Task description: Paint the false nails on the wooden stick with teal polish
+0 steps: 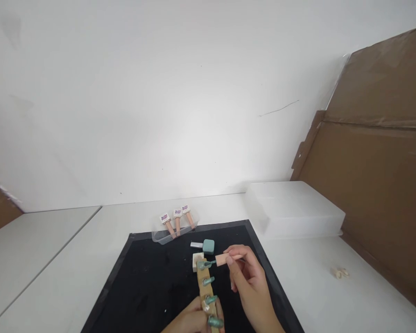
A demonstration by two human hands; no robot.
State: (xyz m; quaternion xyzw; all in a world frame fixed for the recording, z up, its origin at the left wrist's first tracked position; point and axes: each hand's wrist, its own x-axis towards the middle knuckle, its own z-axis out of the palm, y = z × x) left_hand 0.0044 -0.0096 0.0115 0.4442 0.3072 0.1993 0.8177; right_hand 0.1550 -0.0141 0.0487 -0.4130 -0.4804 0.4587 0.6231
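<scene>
Black mat [152, 277] on white worktop [72, 259]; tan strip [205, 282] bearing teal glitter nails [208, 280]; teal bottle [208, 246], silver cap [196, 245]; pink sticks [177, 223], white labels; brown cardboard [377, 175]; white box [294, 208].

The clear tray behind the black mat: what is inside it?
Inside the clear tray stand three pink sticks with white labelled tops, leaning against its back wall. Their lower ends are blurred by the plastic.
</scene>
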